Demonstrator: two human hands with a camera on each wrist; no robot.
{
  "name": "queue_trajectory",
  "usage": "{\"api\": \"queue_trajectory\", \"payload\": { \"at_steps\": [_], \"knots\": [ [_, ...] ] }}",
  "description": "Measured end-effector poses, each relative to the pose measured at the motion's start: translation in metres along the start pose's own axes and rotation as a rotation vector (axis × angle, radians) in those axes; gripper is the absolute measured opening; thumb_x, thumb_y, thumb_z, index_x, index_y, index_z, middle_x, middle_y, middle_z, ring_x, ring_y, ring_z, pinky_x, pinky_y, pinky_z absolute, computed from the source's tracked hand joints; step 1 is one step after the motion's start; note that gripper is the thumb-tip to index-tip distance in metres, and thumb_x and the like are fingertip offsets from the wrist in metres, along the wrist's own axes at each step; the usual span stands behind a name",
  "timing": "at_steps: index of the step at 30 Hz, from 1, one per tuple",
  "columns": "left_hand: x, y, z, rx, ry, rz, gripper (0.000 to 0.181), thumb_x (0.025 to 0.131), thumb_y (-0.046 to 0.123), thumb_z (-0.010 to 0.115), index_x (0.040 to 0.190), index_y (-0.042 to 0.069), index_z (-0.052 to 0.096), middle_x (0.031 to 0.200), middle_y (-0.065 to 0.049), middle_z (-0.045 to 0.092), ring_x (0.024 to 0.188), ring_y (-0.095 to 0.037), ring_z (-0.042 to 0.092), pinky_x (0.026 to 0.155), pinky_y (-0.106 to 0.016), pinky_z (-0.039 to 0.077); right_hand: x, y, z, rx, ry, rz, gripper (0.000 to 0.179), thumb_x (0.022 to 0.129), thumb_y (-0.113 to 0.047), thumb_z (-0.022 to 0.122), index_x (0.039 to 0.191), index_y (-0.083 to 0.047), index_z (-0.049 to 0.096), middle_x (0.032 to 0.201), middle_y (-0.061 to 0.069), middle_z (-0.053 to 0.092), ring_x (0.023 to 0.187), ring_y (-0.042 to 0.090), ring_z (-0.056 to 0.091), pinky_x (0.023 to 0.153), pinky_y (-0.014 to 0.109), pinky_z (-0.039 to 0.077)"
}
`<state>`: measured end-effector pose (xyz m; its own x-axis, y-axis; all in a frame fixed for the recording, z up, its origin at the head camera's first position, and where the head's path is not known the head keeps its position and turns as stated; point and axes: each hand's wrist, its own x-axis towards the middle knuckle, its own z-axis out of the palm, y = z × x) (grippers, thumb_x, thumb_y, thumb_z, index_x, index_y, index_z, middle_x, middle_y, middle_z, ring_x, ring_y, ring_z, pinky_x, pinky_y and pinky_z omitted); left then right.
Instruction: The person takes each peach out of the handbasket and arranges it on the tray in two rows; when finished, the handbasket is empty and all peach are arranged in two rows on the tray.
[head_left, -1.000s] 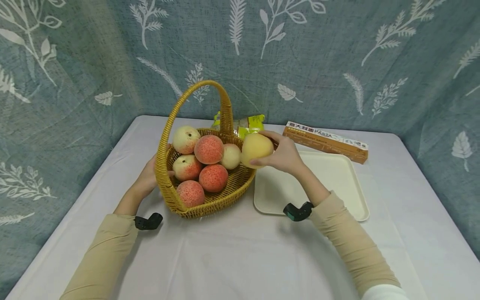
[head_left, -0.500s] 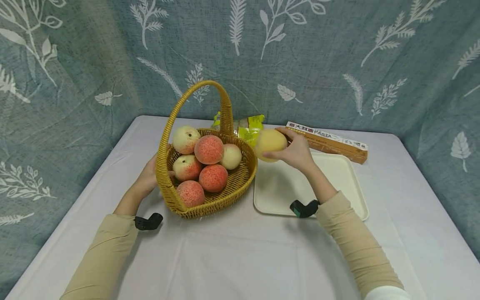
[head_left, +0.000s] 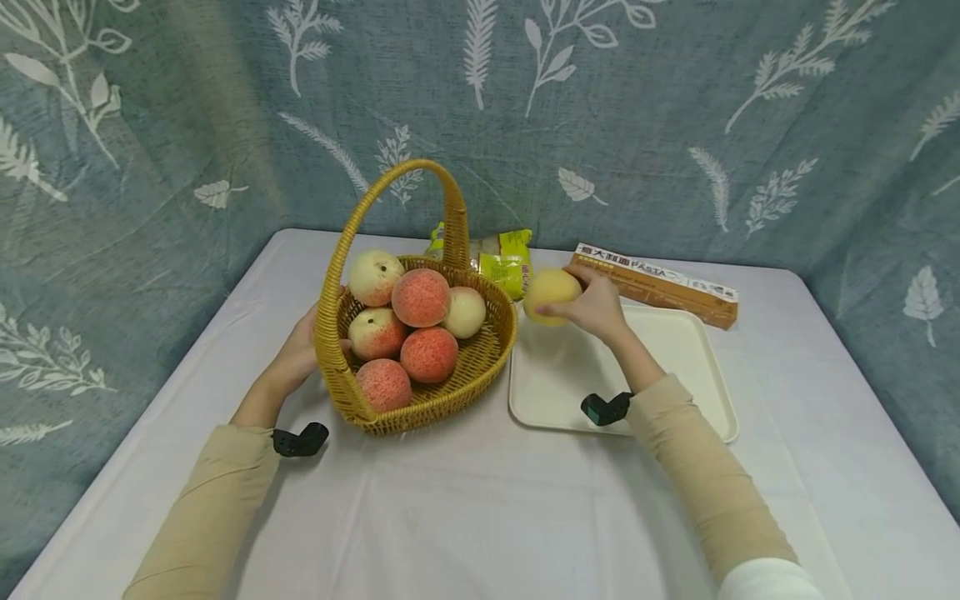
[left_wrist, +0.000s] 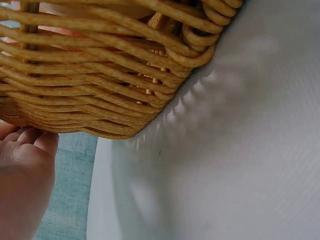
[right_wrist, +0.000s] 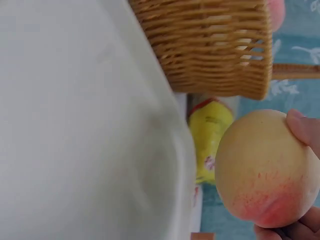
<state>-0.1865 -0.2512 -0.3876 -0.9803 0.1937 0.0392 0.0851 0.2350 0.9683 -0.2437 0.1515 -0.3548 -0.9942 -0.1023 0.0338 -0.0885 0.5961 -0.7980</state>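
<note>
In the head view, my left hand (head_left: 298, 348) grips the left side of a woven wicker basket (head_left: 442, 408), its thumb over the rim. The basket stands tilted toward me, with several red and pale peaches (head_left: 422, 297) inside. My right hand (head_left: 600, 307) holds a yellow peach (head_left: 552, 296) between thumb and fingers, above the back left corner of a cream tray (head_left: 622, 367). A red blush shows on this peach (right_wrist: 265, 167) in the right wrist view. The left wrist view has the woven wall (left_wrist: 100, 75) close up, fingers (left_wrist: 35, 142) at it.
A yellow-green packet (head_left: 506, 262) lies behind the basket. Behind the tray is a long brown pasta box (head_left: 660, 287). The basket's tall handle (head_left: 352, 225) arches over the fruit. A patterned cloth (head_left: 637, 150) hangs behind the white table (head_left: 480, 508).
The right hand has carried the yellow peach from the basket's right rim rightward over the tray corner, dipping slightly lately. The left hand and basket have stayed in place.
</note>
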Motion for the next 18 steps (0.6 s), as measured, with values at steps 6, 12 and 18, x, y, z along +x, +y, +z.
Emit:
{"api": "queue_trajectory", "payload": {
  "at_steps": [6,12,18],
  "knots": [
    [0.001,-0.003,-0.001,0.0,0.001,0.015,0.088,0.082,0.0,0.061,0.154,-0.003,0.01,0.156,-0.028,0.017,0.144,-0.041,0.014,0.115,-0.056,0.014,0.009,0.01,0.006,-0.035,0.005,0.011,0.081,0.071,-0.03,0.085,0.137,0.001,0.051,0.133,0.021,0.055,0.117,0.036,0.053,0.095,0.048,0.045],
    [0.001,-0.007,-0.001,-0.024,0.003,0.084,0.088,0.084,0.01,0.068,0.154,-0.002,0.015,0.156,-0.026,0.018,0.145,-0.039,0.014,0.116,-0.052,0.012,0.015,0.014,0.015,-0.056,0.002,0.016,0.077,0.07,-0.026,0.084,0.134,0.004,0.053,0.127,0.024,0.058,0.113,0.037,0.055,0.094,0.047,0.046],
    [0.001,-0.003,-0.002,0.002,-0.004,0.045,0.09,0.084,0.001,0.065,0.154,-0.004,0.008,0.158,-0.025,0.012,0.145,-0.04,0.008,0.115,-0.055,0.008,0.018,0.015,0.021,-0.085,-0.018,0.033,0.08,0.07,-0.026,0.084,0.135,0.006,0.052,0.129,0.026,0.057,0.114,0.039,0.055,0.096,0.047,0.046]
  ]
}}
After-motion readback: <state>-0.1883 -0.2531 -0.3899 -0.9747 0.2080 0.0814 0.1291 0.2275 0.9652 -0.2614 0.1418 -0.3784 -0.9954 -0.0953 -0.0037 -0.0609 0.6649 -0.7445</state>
